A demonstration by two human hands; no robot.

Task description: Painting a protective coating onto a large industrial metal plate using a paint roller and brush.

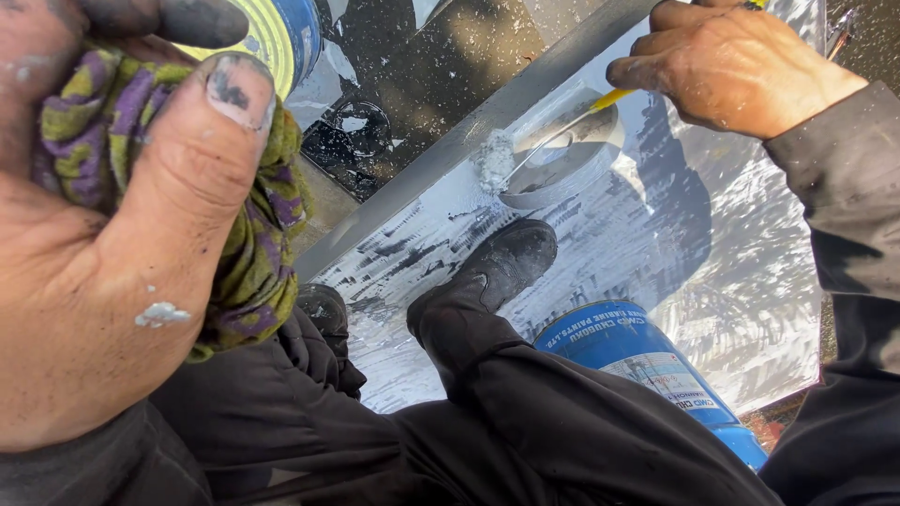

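Note:
My left hand [103, 253] fills the left of the view, close to the camera, and is shut on a crumpled purple and yellow-green rag [248, 244]. A fleck of pale paint sits on its palm. My right hand [727, 61], at the top right, grips a paintbrush with a yellow handle [609, 96]. The bristles [494, 161] are loaded with silver-grey paint and rest on the silver-coated surface [675, 234], beside a round raised fitting [562, 164].
My dark boot [502, 267] and black trouser legs stand on the wet silver coating. A blue paint can [647, 361] sits by my right leg, another blue can [281, 33] at the top left. Unpainted dark surface [422, 75] lies beyond a grey ridge.

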